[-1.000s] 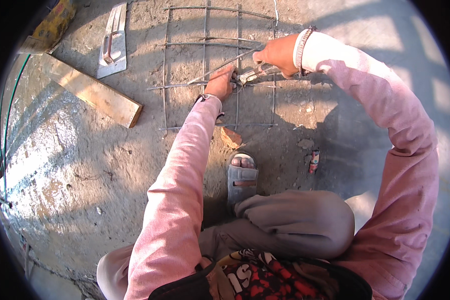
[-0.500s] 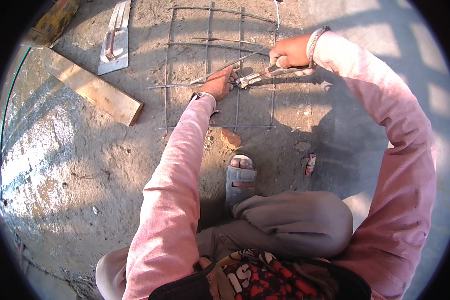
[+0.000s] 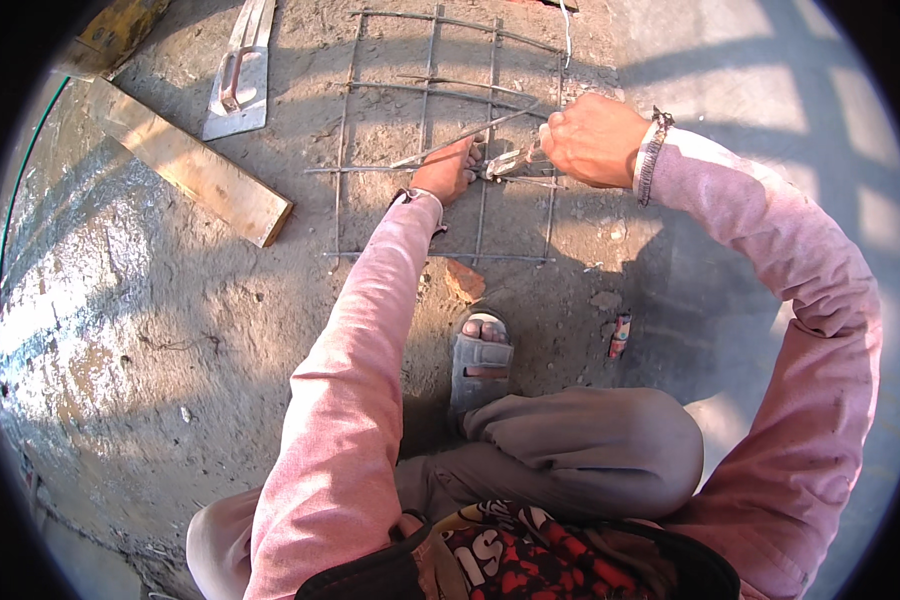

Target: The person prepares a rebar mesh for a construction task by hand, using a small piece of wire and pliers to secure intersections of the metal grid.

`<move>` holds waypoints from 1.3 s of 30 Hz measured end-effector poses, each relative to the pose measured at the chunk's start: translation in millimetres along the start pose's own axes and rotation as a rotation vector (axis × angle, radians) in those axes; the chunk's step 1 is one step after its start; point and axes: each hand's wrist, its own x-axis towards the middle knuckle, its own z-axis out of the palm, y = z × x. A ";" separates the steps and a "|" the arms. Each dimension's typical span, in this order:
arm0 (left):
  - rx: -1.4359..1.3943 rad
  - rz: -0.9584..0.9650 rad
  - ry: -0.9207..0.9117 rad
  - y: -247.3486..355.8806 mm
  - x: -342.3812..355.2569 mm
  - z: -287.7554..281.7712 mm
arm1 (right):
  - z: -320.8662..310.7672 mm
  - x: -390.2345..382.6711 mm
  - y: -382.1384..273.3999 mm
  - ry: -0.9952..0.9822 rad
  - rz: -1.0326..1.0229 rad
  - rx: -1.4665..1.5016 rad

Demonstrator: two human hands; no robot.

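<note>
"Steel rods are forming the mesh (image 3: 427, 90) we are working over; where is it lying?"

"It is lying on the dirt ground (image 3: 270, 330), ahead of our sandal (image 3: 482, 354), within reach of both hands."

"What are those hands doing?"

"Our right hand (image 3: 598, 140) is grasping the pliers (image 3: 508, 163), and their nose is sitting at a crossing toward the mesh's near side. Our left hand (image 3: 450, 172) is curling its fingers just beside that nose; what it is pinching, if anything, we are not managing to tell."

"Why so close together?"

"We are guessing that the left is steadying the crossing while the pliers are working there. Their handles are pointing right, probably leaving our wrist freer to turn."

"And the edges?"

"The trowel (image 3: 252, 80) and wooden plank (image 3: 192, 160) are lying off to the left, apart from the mesh. A brick chunk (image 3: 465, 281) is sitting just outside the near edge, toward our sandal, so space is running tight there. On the right, our elbow is bowing out over smooth grey floor (image 3: 710, 260), where we are finding most room for moving."
</note>
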 end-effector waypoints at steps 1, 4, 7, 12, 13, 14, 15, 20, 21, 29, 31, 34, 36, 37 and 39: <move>0.010 -0.014 0.004 -0.4 -0.2 -0.2 | -5.7 1.9 3.0 -0.075 0.028 0.113; 0.003 -0.030 0.001 5.4 -1.3 1.4 | -21.1 9.2 14.8 -0.318 0.141 0.485; 0.028 -0.028 0.008 0.8 0.2 2.6 | -1.7 14.1 37.2 -0.361 0.180 0.659; 0.026 -0.031 -0.008 -15.4 -1.7 12.0 | 35.8 -14.1 36.7 -0.269 0.216 0.872; 0.003 -0.082 -0.017 -20.7 -4.5 10.9 | 48.2 -20.2 31.5 -0.201 0.196 0.914; -0.032 -0.120 -0.025 -20.8 -2.5 13.2 | 62.8 -32.0 27.2 -0.143 0.188 0.950; 0.019 -0.066 -0.013 -18.6 -2.5 11.6 | 61.8 -35.5 23.0 -0.077 0.174 0.984; 0.147 0.012 -0.016 -6.6 -0.9 10.0 | 44.5 -37.5 22.4 -0.265 0.301 1.140; 0.142 0.011 -0.017 -7.2 -0.4 10.5 | 34.6 -30.6 25.6 -0.375 0.368 1.234; 0.141 -0.004 -0.042 -7.5 0.4 8.0 | -12.8 -2.2 29.1 -0.464 0.217 0.657; 0.135 -0.010 -0.041 -3.9 2.1 6.8 | 1.7 -2.4 27.9 -0.182 -0.013 0.136; 0.104 -0.012 -0.045 2.3 2.2 4.9 | -5.4 -0.5 26.2 0.153 -0.059 -0.111; 0.099 -0.029 -0.055 0.9 -0.5 3.5 | -13.3 5.7 26.5 0.364 -0.128 -0.208; 0.106 -0.045 -0.067 -0.6 -2.2 1.8 | -14.2 10.2 24.1 0.334 -0.137 -0.195; 0.097 -0.067 -0.081 2.1 -1.3 -2.6 | -22.6 18.2 22.1 0.275 -0.158 -0.181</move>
